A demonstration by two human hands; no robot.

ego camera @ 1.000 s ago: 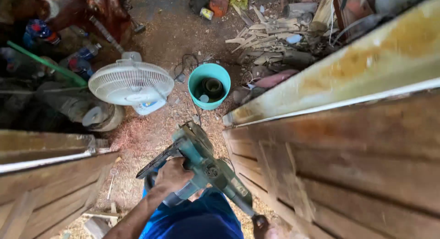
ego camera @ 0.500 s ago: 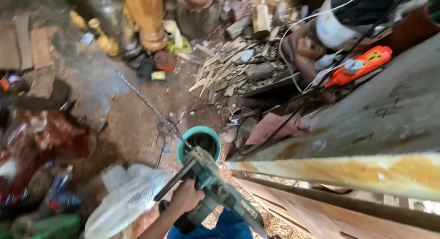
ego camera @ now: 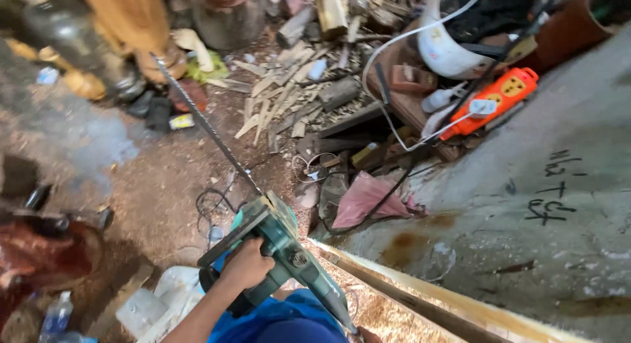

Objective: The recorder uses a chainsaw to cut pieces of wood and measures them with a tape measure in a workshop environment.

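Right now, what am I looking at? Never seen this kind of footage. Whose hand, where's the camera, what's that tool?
No machine: the one picture comes from a camera on a person's head, looking down past their own arm at a workshop floor.

The left hand grips the top handle of a green power saw with a long thin blade pointing away over the floor. The right hand barely shows at the bottom edge, by the saw's rear handle; its grip cannot be made out.

On the dirt floor lie wood scraps, a pink bag, an orange power strip with a white cable, and a bottle. To the right runs a grey slab with a wooden edge.
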